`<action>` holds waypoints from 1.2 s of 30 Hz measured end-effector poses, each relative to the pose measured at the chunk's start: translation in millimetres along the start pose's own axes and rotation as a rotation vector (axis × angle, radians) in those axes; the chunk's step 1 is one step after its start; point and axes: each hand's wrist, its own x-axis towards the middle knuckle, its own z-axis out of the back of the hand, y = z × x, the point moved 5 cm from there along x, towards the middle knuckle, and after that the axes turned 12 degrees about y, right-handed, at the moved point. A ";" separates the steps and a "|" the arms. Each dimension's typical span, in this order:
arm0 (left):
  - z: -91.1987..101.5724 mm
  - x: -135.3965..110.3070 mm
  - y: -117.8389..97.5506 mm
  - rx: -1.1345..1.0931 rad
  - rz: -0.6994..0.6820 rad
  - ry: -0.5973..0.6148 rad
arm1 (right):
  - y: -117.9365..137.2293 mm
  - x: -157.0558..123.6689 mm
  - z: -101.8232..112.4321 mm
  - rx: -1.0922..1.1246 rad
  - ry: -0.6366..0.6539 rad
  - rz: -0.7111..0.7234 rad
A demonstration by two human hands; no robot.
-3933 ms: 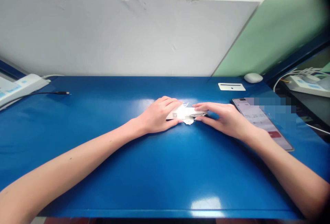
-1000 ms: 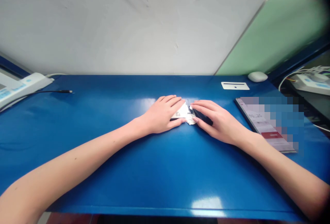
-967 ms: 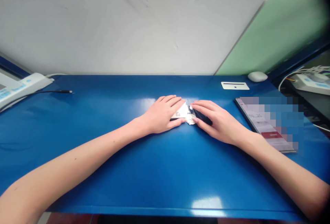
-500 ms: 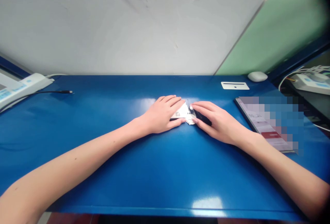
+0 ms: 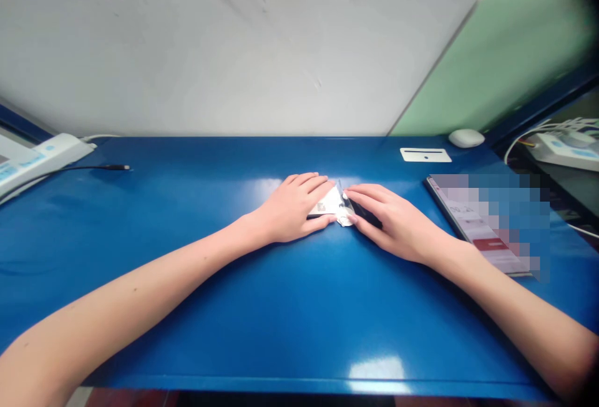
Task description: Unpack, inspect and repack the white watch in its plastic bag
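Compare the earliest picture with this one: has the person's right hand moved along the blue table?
Yes. The right hand has slid left, away from the phone, closing toward the left hand over the small white packet.

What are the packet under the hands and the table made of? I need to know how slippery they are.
Packet: looks like thin glossy foil or plastic film; it glares white and creases to a sharp fold, pressed flat by the left hand and right hand. Table: smooth, glossy blue, likely laminate or painted; it mirrors the lamp light.
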 end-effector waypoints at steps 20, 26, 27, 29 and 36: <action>0.0 -0.2 -0.1 0.031 -0.004 -0.005 | 1.6 1.2 -0.6 -0.004 0.015 -0.012; -0.9 -0.7 -0.3 0.021 -0.010 -0.009 | 2.5 1.1 0.4 0.008 0.017 -0.004; -1.6 -0.7 0.1 0.016 -0.009 -0.010 | 2.5 1.0 0.3 0.007 0.018 -0.002; -2.8 -0.8 1.9 0.009 0.014 -0.022 | 2.3 0.9 -0.2 0.007 0.022 -0.002; -2.6 -0.3 2.6 0.041 0.025 -0.042 | 3.6 2.6 -0.4 -0.002 0.011 0.009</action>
